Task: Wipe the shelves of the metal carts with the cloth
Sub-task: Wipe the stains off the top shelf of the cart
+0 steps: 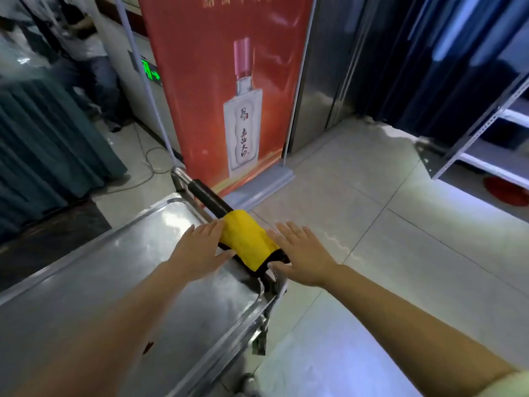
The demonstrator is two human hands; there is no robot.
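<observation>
1. Draping over the cart's push handle (pixel 209 197) at the far right end of the top shelf (pixel 143 253), the yellow cloth (pixel 247 239) hangs folded, not yet on the steel.
2. Both hands flank it with fingers straight and grasping nothing: the left hand (pixel 200 247) touches its left edge, the right hand (pixel 303 253) its near right corner.
3. Wiping looks not yet begun (a judgement); next, lift the cloth off and press it flat on the shelf.
4. Beyond stands a red banner (pixel 229 81) on the tiled floor (pixel 372 224).
</observation>
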